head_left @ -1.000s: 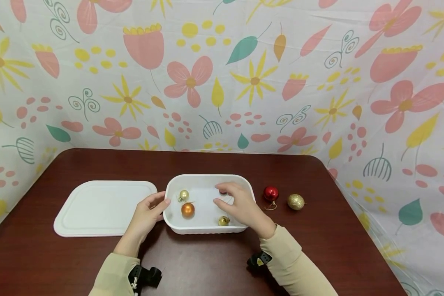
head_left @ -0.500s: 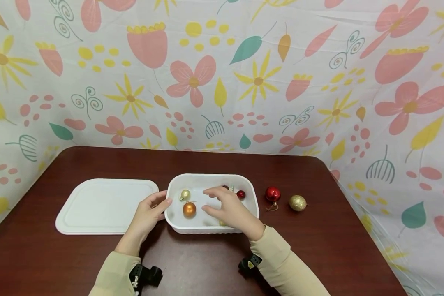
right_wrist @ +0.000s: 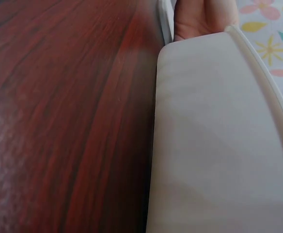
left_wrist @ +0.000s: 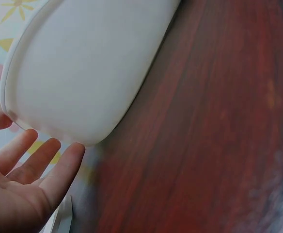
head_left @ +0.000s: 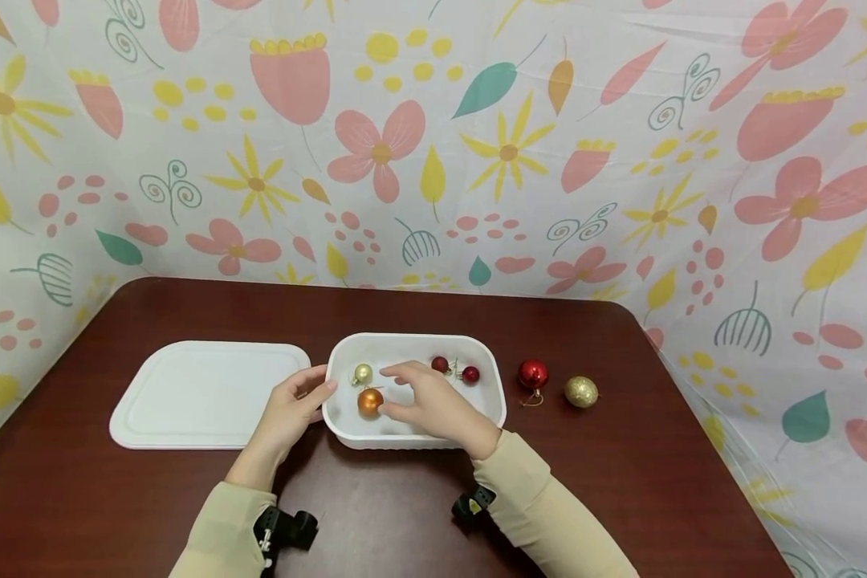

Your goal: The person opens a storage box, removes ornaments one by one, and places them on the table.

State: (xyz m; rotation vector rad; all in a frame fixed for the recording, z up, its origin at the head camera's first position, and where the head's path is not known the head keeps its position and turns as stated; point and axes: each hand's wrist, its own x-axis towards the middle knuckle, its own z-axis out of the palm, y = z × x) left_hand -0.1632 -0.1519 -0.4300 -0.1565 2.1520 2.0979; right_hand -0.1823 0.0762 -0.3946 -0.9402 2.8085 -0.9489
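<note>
A: Where do we have our right hand?

B: Over the white box, our right hand [head_left: 437, 405] has thumb and forefinger apart, with nothing seen between them. The orange ball [head_left: 369, 403] lies in the white box [head_left: 376, 441], just left of that thumb tip; we cannot tell whether they touch.

A: What might go wrong there?

B: We could nudge the ball with the thumb and send it rolling, since it is round, perhaps into the pale yellow ball [head_left: 363, 373] just beyond it.

A: And behind our fingers?

B: A dark red ball [head_left: 441, 364] lies past the knuckles, so a careless sweep back could knock it.

A: Does our left hand [head_left: 286, 409] help?

B: We hold the box's end with it, thumb at the rim, fingertips against the outer wall. If we slacken, a bump from our right wrist could slide the box along the counter [head_left: 376, 514] towards the white lid [head_left: 195, 393], left of our left hand.
</note>
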